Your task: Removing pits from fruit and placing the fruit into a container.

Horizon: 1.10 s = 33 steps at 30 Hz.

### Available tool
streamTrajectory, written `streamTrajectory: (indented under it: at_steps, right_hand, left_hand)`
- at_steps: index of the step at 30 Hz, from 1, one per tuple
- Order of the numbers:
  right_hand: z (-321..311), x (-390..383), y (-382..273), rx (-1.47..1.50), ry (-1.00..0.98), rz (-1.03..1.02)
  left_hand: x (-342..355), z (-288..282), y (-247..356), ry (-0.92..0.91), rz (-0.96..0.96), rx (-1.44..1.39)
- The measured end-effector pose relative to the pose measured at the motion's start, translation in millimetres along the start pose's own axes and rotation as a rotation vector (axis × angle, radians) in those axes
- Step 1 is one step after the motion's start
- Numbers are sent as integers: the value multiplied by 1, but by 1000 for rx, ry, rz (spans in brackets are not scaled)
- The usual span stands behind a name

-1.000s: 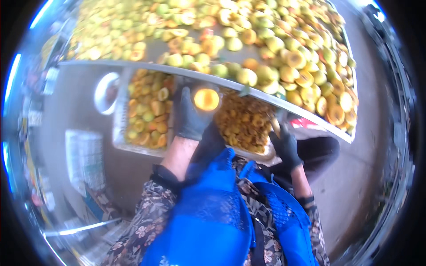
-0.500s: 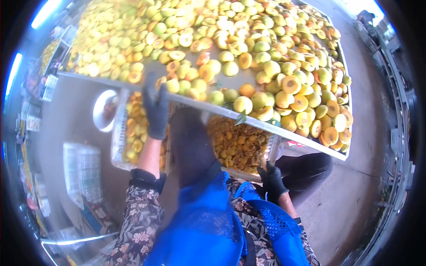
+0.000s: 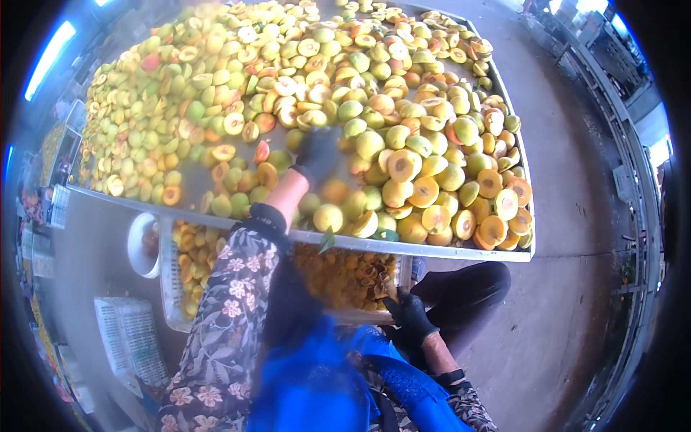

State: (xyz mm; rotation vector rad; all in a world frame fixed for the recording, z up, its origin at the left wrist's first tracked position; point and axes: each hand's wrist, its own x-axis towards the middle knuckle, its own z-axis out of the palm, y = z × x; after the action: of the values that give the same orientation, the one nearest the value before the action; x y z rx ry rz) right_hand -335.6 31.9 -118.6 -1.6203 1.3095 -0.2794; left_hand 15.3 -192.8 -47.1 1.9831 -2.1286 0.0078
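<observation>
My left hand (image 3: 320, 151) in a dark glove reaches onto a large metal-rimmed tray (image 3: 461, 252) of whole and halved yellow-green fruit (image 3: 403, 165), its fingers smeared by motion. Below the tray's near edge, my right hand (image 3: 410, 313), also gloved, is closed on a slim pale tool (image 3: 391, 294) beside a crate of browner fruit pieces (image 3: 331, 273). A second, light-coloured crate (image 3: 171, 295) to its left holds orange-yellow halves, partly hidden by my left arm.
A white bowl (image 3: 137, 245) stands left of the crates. An overturned-looking plastic crate (image 3: 126, 338) lies on the floor (image 3: 547, 302) at lower left. My bent knee (image 3: 479, 291) is under the tray's right part. Long metal rails (image 3: 612, 122) run along the far right.
My left hand has gone from holding a fruit half over the crates, up past the tray's edge, into the fruit, and the half no longer shows in it. The view shows more tray.
</observation>
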Motion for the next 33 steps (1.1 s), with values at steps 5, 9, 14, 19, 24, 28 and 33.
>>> streamTrajectory:
  at_steps: [5,9,14,19,24,28,33]
  right_hand:
    - [-15,-1,-14,-40,16,-152]
    - [-55,23,-110,-178,447,-754]
    - [-69,34,-198,-417,317,-912]
    - [-68,21,-220,734,71,-241]
    - [-34,6,-217,956,-84,-69]
    - [-28,-6,-200,268,247,-495]
    - [-27,-24,-200,-309,369,-816]
  left_hand:
    - [-47,-33,-15,332,-213,-1220]
    - [-106,-90,36,36,-451,-1779]
    - [-156,-123,88,-45,-13,-1233]
    - [-188,-116,127,64,48,-1252]
    - [-189,-96,151,390,-197,-1627]
    - [-181,-125,159,418,-535,-2107]
    - [-189,-129,160,369,-477,-2073]
